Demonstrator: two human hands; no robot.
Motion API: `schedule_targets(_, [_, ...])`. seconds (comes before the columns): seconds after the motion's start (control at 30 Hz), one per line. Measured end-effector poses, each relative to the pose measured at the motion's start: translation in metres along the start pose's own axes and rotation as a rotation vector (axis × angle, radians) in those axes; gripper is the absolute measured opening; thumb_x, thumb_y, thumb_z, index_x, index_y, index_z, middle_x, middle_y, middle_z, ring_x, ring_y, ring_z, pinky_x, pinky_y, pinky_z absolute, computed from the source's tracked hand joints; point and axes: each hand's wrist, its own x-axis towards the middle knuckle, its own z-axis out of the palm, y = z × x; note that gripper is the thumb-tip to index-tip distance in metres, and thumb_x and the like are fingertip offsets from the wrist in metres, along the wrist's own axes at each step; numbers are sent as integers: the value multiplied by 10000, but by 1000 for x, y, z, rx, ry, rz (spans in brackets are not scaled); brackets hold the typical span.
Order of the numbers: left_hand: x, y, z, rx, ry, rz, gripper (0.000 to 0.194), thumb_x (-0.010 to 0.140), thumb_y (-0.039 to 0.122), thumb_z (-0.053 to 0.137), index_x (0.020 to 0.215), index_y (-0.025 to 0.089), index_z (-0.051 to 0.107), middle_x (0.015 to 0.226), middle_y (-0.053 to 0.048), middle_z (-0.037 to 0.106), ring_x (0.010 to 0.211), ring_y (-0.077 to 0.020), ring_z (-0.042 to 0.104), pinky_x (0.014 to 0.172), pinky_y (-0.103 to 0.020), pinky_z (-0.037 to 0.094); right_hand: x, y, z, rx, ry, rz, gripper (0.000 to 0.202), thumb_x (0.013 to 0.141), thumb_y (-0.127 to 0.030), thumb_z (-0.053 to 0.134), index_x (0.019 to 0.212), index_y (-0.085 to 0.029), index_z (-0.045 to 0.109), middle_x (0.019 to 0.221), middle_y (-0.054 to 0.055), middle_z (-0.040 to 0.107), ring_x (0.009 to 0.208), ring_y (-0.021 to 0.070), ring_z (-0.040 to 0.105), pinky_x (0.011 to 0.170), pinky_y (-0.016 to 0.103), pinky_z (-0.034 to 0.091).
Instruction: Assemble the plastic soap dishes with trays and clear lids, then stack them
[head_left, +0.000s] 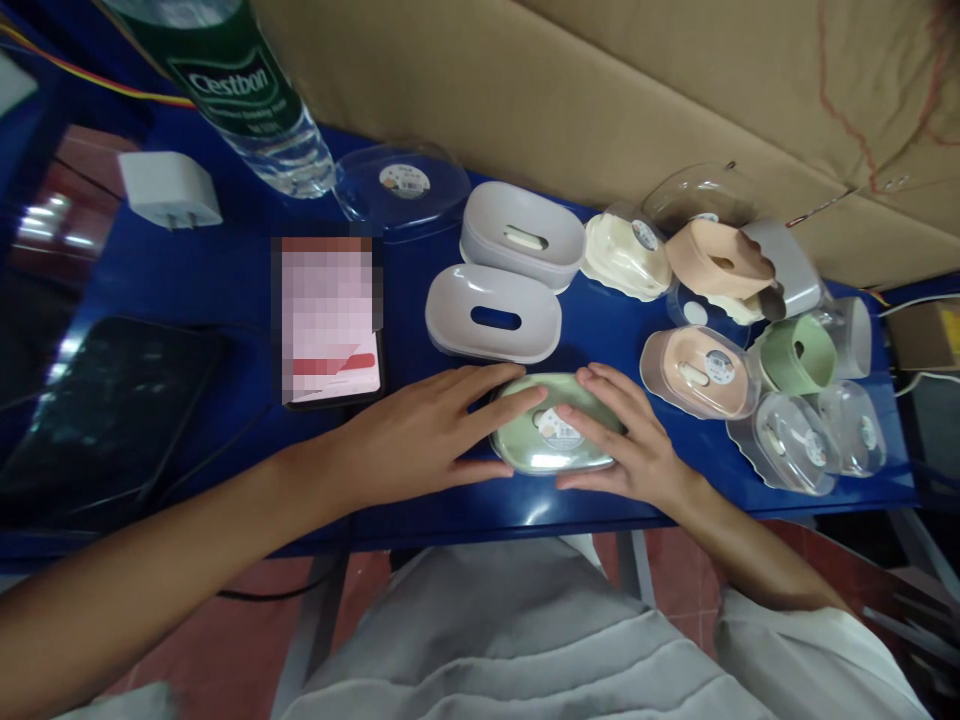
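Pale cloth at the lap lies nearest. Beyond, the green soap box (553,437) is pressed flat on the counter (225,290) by left hand (420,435) and right hand (626,440), fingers spread; even pressure at both ends seems best.

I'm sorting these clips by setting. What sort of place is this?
Probably a small packing or assembly bench, not a kitchen: many soap boxes with clear lids crowd a blue table, cardboard behind. Both hands rest on a green box.

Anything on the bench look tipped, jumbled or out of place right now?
Yes. At the right end, several soap boxes lie in a heap: a peach tray sits tilted on others and a green tray rests on its side. Both hands, left and right, press on a lidded green box that lies flat.
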Motion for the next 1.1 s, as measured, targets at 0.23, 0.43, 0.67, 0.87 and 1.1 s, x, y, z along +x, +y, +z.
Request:
schedule_targets(0.23, [1, -3, 4, -55, 23, -11, 725, 1066, 405, 737, 1693, 209, 430, 1668, -199, 551, 1507, -364, 595, 1219, -523, 566, 0, -1, 2, -45, 7, 6, 886, 961, -663, 794, 1734, -390, 458, 1684, 127, 561, 1561, 413, 548, 1235, 691, 548])
schedule_targets(0.43, [5, -1, 4, -71, 30, -34, 741, 1049, 401, 766, 1680, 204, 431, 1648, -184, 567, 1504, -339, 589, 1238, -476, 540, 2, 2, 2, -71, 10, -67, 1016, 983, -673, 752, 1810, -292, 300, 1701, 198, 524, 1567, 424, 531, 1229, 669, 558])
schedule_targets(0.67, [6, 3, 2, -20, 4, -45, 708, 1051, 426, 769, 1654, 228, 454, 1629, -162, 595, 1467, -320, 631, 1203, -436, 549, -1, 2, 1, -103, -24, -70, 1011, 964, -582, 833, 1800, -351, 313, 1766, 154, 445, 1601, 435, 483, 1244, 672, 541])
schedule_targets(0.87, [3, -1, 2, 20, 24, -17, 742, 1045, 489, 765, 1652, 205, 447, 1621, -179, 608, 1435, -342, 664, 1161, -465, 596, 3, 1, 1, -58, -65, -65, 1030, 979, -516, 839, 1814, -326, 266, 1779, 179, 398, 1645, 427, 413, 1292, 683, 477])
schedule_targets(1.1, [5, -2, -12, 119, 198, 48, 476, 1153, 457, 574, 1529, 166, 557, 1482, -173, 709, 1333, -299, 727, 1110, -432, 635, -3, 7, -17, -132, -91, 19, 950, 1013, -511, 799, 1797, -298, 307, 1725, 200, 469, 1634, 410, 441, 1279, 656, 496])
